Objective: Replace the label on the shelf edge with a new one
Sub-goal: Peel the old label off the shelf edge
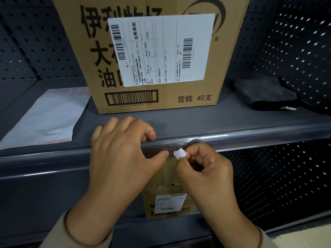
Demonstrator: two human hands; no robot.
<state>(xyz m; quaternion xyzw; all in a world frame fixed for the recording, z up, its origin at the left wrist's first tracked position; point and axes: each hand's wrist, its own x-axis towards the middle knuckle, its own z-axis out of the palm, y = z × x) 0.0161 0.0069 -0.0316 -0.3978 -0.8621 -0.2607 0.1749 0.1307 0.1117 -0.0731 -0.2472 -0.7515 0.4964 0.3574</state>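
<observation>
Now | right hand (pixel 206 169) pinches label (pixel 180 153) | left hand (pixel 121 153) on shelf edge (pixel 250 140)

In the centre of the frame your two hands meet at the shelf edge (pixel 250 138), which crosses the picture from left to right. Your left hand (pixel 118 154) is over the edge, left of centre; your right hand (pixel 204 169) is just beside it on the right, below the edge, with the label (pixel 180 153) between the two hands. Behind the hands, on the shelf, the cardboard box (pixel 152 51) fills the upper centre. Left of the box an envelope (pixel 48 119) lies on the shelf; at the right, a folded cloth (pixel 265 93). Below the hands, at lower centre, a smaller box (pixel 166 201) stands on the lower shelf.
</observation>
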